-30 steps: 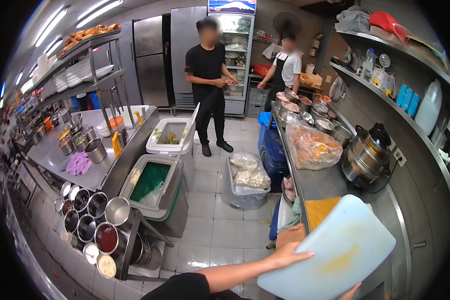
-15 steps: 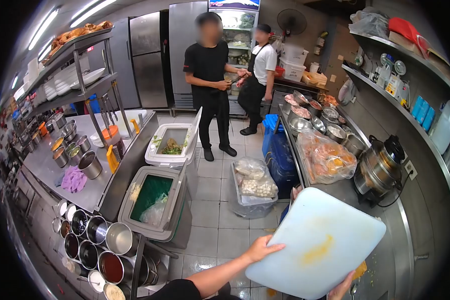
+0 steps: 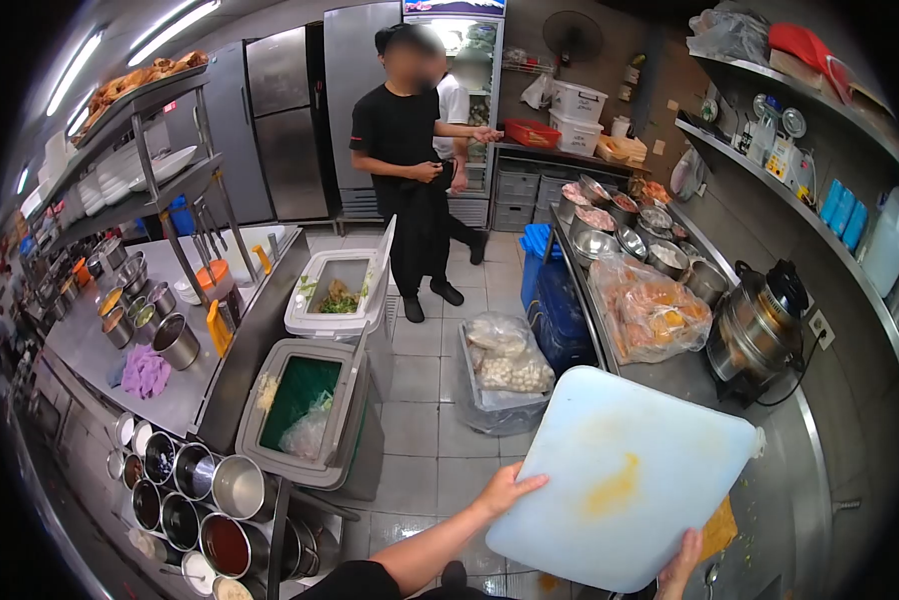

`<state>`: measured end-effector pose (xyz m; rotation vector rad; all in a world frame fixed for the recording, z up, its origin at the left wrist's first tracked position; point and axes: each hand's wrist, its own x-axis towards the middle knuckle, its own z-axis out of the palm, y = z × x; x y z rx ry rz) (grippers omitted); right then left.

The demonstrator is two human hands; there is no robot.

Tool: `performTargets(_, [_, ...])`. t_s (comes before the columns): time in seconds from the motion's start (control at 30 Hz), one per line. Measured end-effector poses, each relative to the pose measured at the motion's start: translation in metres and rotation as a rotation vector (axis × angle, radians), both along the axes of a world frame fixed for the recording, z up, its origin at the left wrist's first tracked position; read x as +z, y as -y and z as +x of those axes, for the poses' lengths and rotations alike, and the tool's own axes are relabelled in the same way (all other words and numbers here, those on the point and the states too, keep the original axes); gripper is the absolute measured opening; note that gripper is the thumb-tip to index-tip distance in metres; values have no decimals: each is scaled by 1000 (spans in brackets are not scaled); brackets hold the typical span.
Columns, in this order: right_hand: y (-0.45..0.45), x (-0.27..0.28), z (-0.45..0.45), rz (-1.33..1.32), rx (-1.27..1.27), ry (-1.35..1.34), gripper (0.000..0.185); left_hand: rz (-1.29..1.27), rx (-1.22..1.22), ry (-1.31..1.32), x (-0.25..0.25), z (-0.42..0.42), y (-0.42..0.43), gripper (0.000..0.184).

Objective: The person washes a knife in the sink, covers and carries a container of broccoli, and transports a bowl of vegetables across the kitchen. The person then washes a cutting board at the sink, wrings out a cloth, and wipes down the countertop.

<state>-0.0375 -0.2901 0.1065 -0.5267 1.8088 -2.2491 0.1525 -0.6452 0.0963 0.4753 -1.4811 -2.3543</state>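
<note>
A white cutting board (image 3: pixel 620 480) with a yellow-orange stain is held up and tilted above the right-hand steel counter. At its left edge my left hand (image 3: pixel 505 492) grips it, thumb on the face. My right hand (image 3: pixel 682 568) holds the lower right edge, partly cut off by the frame. An orange-yellow piece (image 3: pixel 720 528) shows behind the board's right edge, and a spoon (image 3: pixel 711 576) lies near it. Up the counter are a plastic bag of orange and pink food (image 3: pixel 650 308) and a steel appliance (image 3: pixel 760 335).
Two people stand ahead, one in black (image 3: pixel 400 150), the other partly behind. Two grey bins (image 3: pixel 300 470) and a tub of bagged white food (image 3: pixel 505 375) stand on the floor. Metal pots of sauce (image 3: pixel 232 545) are lower left. Shelves (image 3: pixel 770 190) overhang the right counter.
The board has turned more upright and shifted slightly left, both hands still on it. The person in white has moved left, behind the person in black, whose arm now reaches out to the right.
</note>
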Motion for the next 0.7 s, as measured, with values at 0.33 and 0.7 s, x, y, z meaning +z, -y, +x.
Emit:
performTargets(0.33, [2, 12, 11, 38, -3, -47, 59, 54, 51, 7, -26, -6, 1, 42])
performTargets(0.7, [14, 39, 13, 67, 51, 103, 69, 77, 77, -2, -60, -4, 7, 44])
